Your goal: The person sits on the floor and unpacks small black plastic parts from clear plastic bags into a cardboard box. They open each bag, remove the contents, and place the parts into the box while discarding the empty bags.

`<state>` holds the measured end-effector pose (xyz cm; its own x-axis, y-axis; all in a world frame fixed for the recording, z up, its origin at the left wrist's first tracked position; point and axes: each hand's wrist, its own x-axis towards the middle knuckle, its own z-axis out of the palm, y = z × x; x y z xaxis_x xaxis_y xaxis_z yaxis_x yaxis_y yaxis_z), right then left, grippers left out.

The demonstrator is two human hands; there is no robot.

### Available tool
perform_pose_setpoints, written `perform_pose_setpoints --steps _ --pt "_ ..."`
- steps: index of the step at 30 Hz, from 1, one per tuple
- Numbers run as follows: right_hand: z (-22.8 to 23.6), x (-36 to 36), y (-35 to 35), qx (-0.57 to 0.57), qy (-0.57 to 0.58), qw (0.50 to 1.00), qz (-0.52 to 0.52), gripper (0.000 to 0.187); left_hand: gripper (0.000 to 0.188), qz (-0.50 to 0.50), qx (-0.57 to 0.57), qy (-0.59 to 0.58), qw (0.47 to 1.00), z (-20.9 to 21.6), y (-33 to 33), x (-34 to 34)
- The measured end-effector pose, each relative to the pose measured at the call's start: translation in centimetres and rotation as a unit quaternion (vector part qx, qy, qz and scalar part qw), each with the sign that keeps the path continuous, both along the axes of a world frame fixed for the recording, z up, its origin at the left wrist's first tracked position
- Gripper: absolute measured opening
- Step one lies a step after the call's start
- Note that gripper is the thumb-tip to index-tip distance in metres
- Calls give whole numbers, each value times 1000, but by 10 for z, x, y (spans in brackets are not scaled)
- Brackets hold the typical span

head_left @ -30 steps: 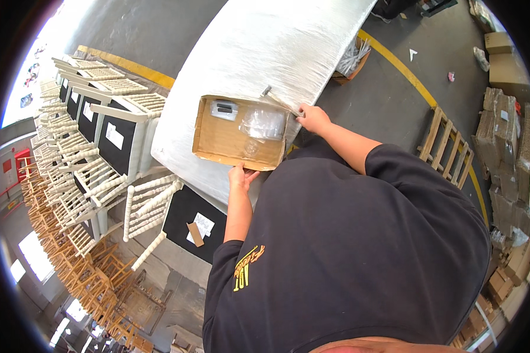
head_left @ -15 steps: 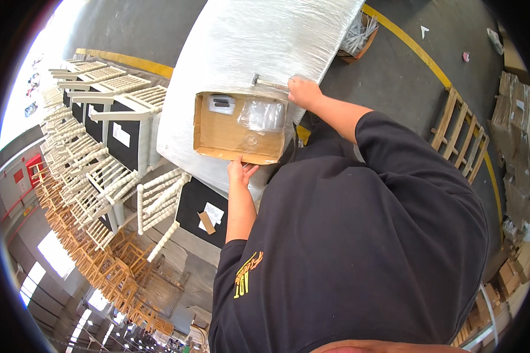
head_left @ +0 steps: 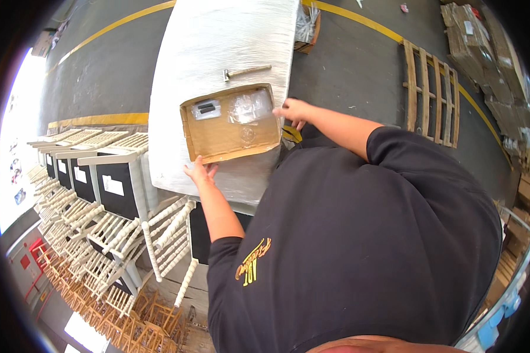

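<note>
On white wrap (head_left: 235,35), one box (head_left: 215,138) is laid longways left to right, touched by left hand (head_left: 201,172) and right hand (head_left: 295,112), fingers spread.

Black short-sleeved shirt (head_left: 359,235), yellow-and-orange print (head_left: 253,263) on chest.

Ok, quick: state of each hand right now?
Left hand: open, fingers spread, at the cardboard box's near edge.
Right hand: fingers partly bent at the box's right edge; whether it grips cannot be told.
</note>
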<state>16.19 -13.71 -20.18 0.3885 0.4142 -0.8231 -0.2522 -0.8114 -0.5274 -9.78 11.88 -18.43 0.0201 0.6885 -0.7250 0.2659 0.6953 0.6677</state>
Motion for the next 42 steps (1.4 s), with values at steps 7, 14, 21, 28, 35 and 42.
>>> perform_pose_setpoints --steps 7,14,21,28,35,42 --pt "5 -47 -11 5 -48 998 -26 53 67 -156 35 -22 987 -11 23 1" --pt "-15 -3 -146 -44 -133 981 -131 33 47 -402 21 54 914 -15 -83 50" --pt "-25 39 -329 -50 -279 956 -70 34 46 -506 -24 46 861 -15 -218 135" --pt "-129 121 -470 -111 -248 956 -109 27 48 -502 -89 54 858 -141 -351 227" --pt "-373 226 -522 -78 -288 953 -44 23 25 -534 -99 110 833 -385 -429 306" --pt "-580 263 -454 -78 -194 972 -108 26 18 -594 9 138 793 -597 -369 356"
